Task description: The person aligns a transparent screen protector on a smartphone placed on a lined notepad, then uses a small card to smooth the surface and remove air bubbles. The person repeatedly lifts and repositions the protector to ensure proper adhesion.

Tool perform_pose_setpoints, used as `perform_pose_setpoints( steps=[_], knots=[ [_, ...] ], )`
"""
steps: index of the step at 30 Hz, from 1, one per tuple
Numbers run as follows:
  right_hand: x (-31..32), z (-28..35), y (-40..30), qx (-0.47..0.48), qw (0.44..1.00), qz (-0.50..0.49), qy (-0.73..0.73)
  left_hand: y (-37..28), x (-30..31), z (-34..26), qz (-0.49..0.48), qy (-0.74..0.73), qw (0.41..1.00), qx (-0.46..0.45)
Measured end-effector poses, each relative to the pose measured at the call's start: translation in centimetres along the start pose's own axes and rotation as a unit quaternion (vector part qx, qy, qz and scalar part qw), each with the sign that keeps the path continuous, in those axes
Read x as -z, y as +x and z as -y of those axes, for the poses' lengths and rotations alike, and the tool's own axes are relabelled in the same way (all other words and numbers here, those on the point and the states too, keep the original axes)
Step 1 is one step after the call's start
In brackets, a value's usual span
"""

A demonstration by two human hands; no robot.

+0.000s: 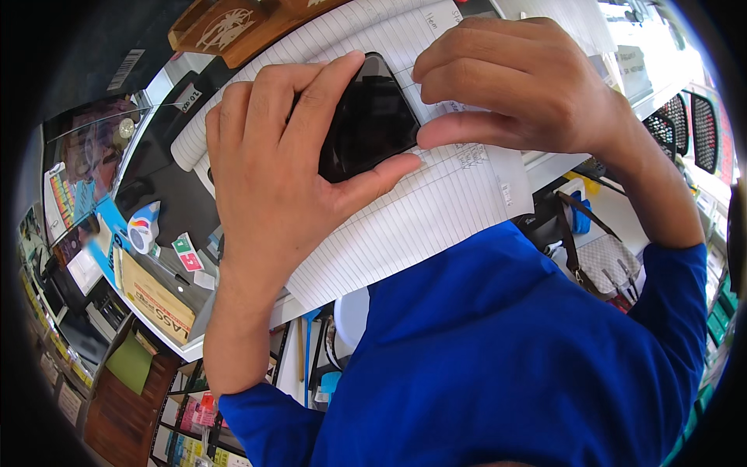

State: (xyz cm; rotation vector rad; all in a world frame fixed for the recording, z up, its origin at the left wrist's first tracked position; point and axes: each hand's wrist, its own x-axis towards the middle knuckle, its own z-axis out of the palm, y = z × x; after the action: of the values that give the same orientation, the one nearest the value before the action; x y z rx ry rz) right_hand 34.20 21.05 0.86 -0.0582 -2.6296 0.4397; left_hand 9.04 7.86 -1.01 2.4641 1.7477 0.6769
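A dark smartphone [373,119] with a glossy black screen is gripped by my left hand [280,146], fingers along its far edge and thumb along its near edge. My right hand [508,87] is at the phone's right end, thumb tip against or very close to its corner, fingers curled above the page; whether it grips anything is not plain. Beneath both hands lies an open ruled notebook [402,216] with handwritten columns, its left page curling up.
A wooden holder [222,29] stands beyond the notebook. Left on the glass counter are a correction tape dispenser [143,227], a pen [175,274], small colored cards [187,252] and a printed brown packet [154,295]. A checkered bag [607,262] lies below at right.
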Motion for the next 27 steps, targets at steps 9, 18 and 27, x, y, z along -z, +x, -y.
perform_pose_setpoints(
  steps=[9, 18, 27],
  knots=[
    [-0.6, -0.3, -0.1, 0.035, 0.999, -0.031, 0.001, 0.0, 0.0, -0.2, 0.002, 0.002, 1.000, 0.005],
    [-0.7, -0.4, -0.9, 0.020, 0.999, -0.035, 0.001, -0.1, 0.2, -0.5, 0.018, 0.012, 1.000, 0.010],
    [-0.9, -0.5, -1.3, 0.012, 0.999, -0.038, 0.005, -0.2, 0.0, -0.5, 0.021, 0.028, 0.999, 0.003]
  ],
)
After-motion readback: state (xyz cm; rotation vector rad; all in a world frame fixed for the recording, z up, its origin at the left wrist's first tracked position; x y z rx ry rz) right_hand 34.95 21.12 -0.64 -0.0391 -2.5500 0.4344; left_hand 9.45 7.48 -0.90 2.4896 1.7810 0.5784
